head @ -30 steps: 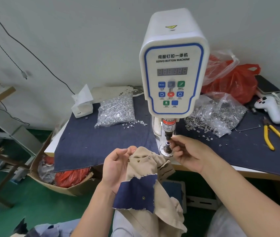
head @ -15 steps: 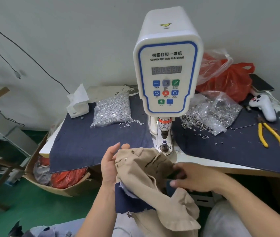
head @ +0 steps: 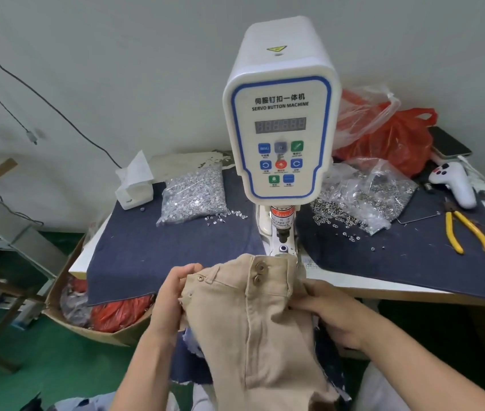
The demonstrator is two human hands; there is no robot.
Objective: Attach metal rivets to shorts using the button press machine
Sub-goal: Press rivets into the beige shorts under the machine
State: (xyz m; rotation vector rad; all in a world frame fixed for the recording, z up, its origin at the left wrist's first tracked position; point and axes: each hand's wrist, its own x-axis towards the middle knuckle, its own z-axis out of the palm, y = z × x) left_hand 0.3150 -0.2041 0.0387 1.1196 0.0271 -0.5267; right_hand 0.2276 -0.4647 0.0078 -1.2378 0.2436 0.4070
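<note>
Tan shorts (head: 265,327) hang in front of the white servo button machine (head: 279,114), waistband up, just below the press die (head: 282,247). Two metal buttons (head: 259,272) sit on the waistband, and one rivet (head: 200,278) shows near its left corner. My left hand (head: 173,295) grips the left edge of the waistband. My right hand (head: 330,310) grips the right edge. A navy denim piece (head: 188,363) hangs behind the shorts.
A bag of silver rivets (head: 194,194) lies left of the machine on the navy cloth (head: 158,250), and a bag of ring parts (head: 362,197) lies right. Yellow pliers (head: 469,232), a white handheld device (head: 454,182), red bags (head: 395,140) and a tissue box (head: 134,188) surround them.
My right hand left the press die and took the shorts' right edge. The shorts were turned and spread flat, waistband facing me, close under the die.
</note>
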